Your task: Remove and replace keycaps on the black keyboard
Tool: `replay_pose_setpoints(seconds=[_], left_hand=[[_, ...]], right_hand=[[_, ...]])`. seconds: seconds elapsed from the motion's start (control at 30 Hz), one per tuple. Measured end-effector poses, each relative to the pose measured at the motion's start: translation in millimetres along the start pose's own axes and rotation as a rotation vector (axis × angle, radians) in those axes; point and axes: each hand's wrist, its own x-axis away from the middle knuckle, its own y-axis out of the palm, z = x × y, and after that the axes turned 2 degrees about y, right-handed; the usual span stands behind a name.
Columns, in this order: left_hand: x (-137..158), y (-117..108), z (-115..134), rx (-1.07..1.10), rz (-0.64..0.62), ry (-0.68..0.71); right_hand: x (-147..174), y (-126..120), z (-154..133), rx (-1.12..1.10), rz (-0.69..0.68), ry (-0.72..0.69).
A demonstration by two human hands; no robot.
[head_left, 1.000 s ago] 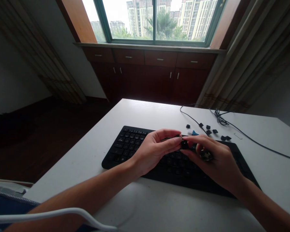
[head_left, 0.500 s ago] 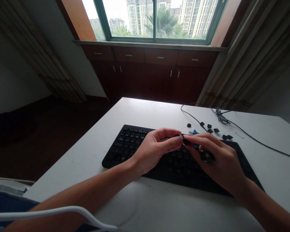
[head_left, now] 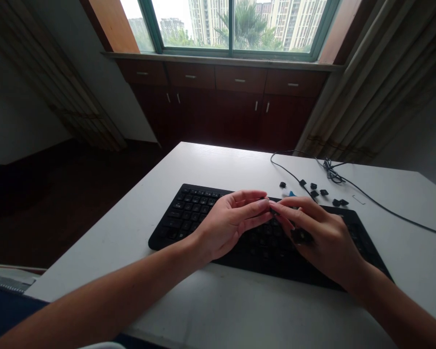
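Over the middle of a black keyboard (head_left: pixel 261 269), my two hands meet fingertip to fingertip. My left hand (head_left: pixel 227 223) is closed in a pinch on a small black piece that looks like a keycap (head_left: pixel 275 212), mostly covered by fingers. The thumb and fingers of my right hand (head_left: pixel 321 232) close on the same piece from the other side. Under the curled fingers of my right hand shows a dark, glossy object (head_left: pixel 301 236) whose kind I cannot make out. Just beyond the keyboard's back edge lies a small blue piece (head_left: pixel 289 194), partly hidden by my right hand.
Several loose black keycaps (head_left: pixel 324 192) lie behind the keyboard on the white table (head_left: pixel 141 203). A thin bent metal wire (head_left: pixel 358 199) is to their right. A black cable (head_left: pixel 392 214) with a bundled coil (head_left: pixel 332 172) runs across the back right. Dark red cabinets (head_left: pixel 203 109) stand beyond.
The view has shifted slightly. My fingers have changed their hold and drawn closer round the small black piece, which shows less now. The white cord at the lower left has mostly left the view.
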Motion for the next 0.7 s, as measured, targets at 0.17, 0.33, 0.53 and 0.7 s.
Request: replay_pose_setpoints(seconds=[0.17, 0.33, 0.53, 0.7], left_hand=[[0, 1, 0, 0.013, -0.001, 0.026], [1, 2, 0, -0.008, -0.012, 0.049], [-1, 1, 0, -0.040, 0.017, 0.119], [-2, -2, 0, -0.043, 0.033, 0.137]], right_hand=[[-3, 1, -5, -0.059, 0.031, 0.024], [-9, -2, -8, -0.094, 0.096, 0.077], [-11, -11, -17, -0.161, -0.058, 0.011], [-3, -8, -25, -0.147, -0.285, -0.136]])
